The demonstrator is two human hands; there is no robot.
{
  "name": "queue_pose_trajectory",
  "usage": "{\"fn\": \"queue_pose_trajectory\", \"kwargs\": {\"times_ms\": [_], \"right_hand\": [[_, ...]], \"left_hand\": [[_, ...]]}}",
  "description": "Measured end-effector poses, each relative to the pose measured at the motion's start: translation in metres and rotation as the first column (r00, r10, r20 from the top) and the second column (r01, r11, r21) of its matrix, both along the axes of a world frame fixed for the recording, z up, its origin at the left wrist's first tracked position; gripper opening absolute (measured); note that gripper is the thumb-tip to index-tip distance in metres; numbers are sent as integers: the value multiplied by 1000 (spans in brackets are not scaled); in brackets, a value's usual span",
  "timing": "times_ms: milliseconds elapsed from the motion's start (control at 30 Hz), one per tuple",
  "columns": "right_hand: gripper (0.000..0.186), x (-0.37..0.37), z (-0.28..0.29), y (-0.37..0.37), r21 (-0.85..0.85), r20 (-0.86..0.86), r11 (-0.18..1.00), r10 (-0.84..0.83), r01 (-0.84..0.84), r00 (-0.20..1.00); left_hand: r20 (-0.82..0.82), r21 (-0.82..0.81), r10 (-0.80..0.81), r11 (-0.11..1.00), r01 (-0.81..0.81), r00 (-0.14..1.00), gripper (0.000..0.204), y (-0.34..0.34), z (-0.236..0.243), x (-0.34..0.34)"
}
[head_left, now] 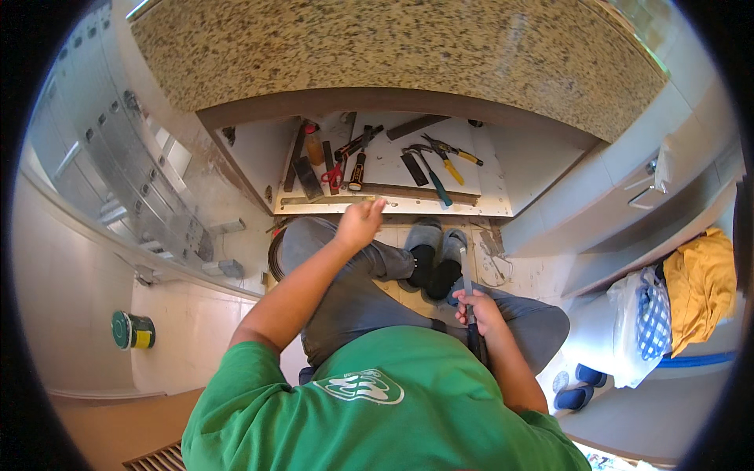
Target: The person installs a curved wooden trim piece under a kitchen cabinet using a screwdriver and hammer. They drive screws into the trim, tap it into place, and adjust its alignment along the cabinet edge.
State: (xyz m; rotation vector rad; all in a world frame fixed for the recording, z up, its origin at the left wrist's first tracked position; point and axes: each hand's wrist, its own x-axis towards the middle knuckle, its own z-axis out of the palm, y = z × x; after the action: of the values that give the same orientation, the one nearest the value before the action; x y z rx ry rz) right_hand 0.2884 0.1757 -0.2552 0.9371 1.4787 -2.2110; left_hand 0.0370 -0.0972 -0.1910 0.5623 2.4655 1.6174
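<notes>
My left hand (360,224) is over my left knee, just before the front edge of the cabinet floor. Its fingers are curled and pressed together; whatever they may pinch is too small to make out. On the right, my right hand (481,311) is wrapped round a long tool with a narrow metal blade (466,271) and a black handle, its blade pointing toward the cabinet. Inside the low cabinet lie a hammer (430,174), yellow-handled pliers (446,162), red scissors (333,174), a black-and-yellow tool (358,169) and a bottle (314,147).
A speckled stone countertop (408,55) overhangs the cabinet. An aluminium ladder (129,149) stands at left, beyond a green bucket (133,330). My shoes (425,235) rest between my knees and the cabinet. Plastic bags (628,322) and a yellow cloth (699,286) are at right.
</notes>
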Motion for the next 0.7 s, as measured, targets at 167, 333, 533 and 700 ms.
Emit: {"fn": "queue_pose_trajectory", "kwargs": {"times_ms": [167, 333, 533, 700], "right_hand": [[17, 3, -11, -2, 26, 63, 1000, -8, 6, 998], [17, 2, -19, 1, 54, 99, 998, -31, 26, 995], [19, 6, -24, 2, 57, 145, 998, -46, 38, 988], [18, 7, -32, 8, 6, 171, 999, -50, 50, 984]], "left_hand": [[61, 536, -86, 843, 40, 994, 39, 40, 47, -48], [134, 789, 126, 586, -183, 983, 49, 56, 77, -110], [-37, 767, 367, 607, -208, 930, 49, 79, 63, -130], [-141, 810, 420, 570, -139, 897, 41, 105, 57, -126]]}}
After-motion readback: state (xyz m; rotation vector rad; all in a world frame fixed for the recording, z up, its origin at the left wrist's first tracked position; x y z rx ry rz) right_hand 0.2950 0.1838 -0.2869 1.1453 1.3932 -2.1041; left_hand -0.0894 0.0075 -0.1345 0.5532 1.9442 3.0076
